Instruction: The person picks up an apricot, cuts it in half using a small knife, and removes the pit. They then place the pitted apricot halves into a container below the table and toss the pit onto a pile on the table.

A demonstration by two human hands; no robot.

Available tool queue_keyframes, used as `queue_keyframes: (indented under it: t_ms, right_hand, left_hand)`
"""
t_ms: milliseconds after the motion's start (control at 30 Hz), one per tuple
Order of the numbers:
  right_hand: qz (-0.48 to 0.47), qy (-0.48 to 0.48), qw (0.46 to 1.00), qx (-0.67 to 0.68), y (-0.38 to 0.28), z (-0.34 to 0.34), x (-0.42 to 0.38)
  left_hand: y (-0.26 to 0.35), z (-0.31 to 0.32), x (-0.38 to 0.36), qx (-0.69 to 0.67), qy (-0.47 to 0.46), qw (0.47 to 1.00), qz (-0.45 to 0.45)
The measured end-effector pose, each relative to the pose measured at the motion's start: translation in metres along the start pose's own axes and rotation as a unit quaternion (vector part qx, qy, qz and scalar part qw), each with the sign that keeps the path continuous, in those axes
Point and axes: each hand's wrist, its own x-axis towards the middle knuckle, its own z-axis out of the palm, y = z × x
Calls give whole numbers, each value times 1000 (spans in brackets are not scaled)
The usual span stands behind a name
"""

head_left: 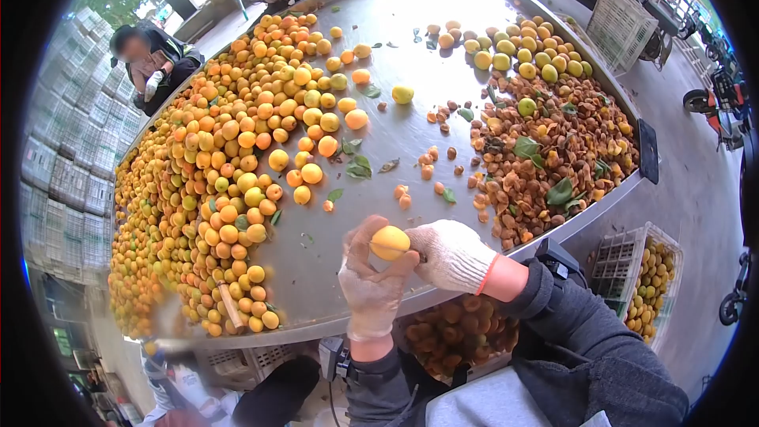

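A yellow-orange apricot (390, 243) is held up over the near edge of the metal table (316, 277). My left hand (371, 285), in a pale glove with bare fingertips, is closed round its left and lower side. My right hand (455, 255), in a white knitted glove with an orange cuff, is pinched at the fruit's right side; whatever its fingertips hold there is too small to make out. Left of my hands lies a large heap of whole apricots (237, 142). To the right is a heap of brown, split fruit pieces (545, 158) with green leaves.
Greenish apricots (526, 55) sit at the table's back right. A wooden-looking stick (231, 306) lies on the left heap. A crate of fruit (648, 285) stands at the right, brown fruit (458, 332) below the near edge. People are at the left, back and lower left.
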Motion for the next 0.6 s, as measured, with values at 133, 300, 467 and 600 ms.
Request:
queue_keyframes:
  t_ms: [133,300,467,600]
  right_hand:
    - [-18,18,999,25,-4,1,-3]
    - [-12,21,1000,19,-7,3,-2]
    - [-2,27,1000,14,-3,4,-4]
    - [-3,40,999,23,-4,-1,-7]
  left_hand:
    - [-2,-11,3,268,16,945,185]
    - [-1,-1,1,-81,66,994,42]
    - [-7,2,1,-49,68,996,24]
    - [-6,1,2,174,14,970,170]
